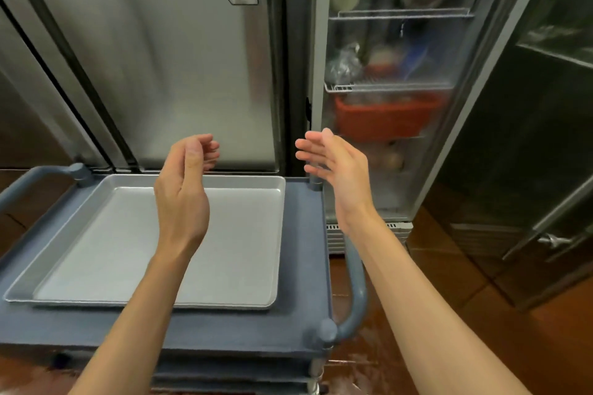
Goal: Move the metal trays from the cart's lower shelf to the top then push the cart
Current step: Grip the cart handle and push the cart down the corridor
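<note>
Hovering empty above cart top (301, 266): left hand (181, 199) loosely curled, right hand (341, 176) spread flat, neither gripping. Metal tray (96, 250) already on top shelf, 9 o'clock side. Lower shelves hidden. Next probably: grasp handle (357, 292) at 3 o'clock, push.

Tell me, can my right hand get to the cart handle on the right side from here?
Probably yes. The right hand is empty and open, and the cart handle lies below that forearm with nothing between them.
</note>
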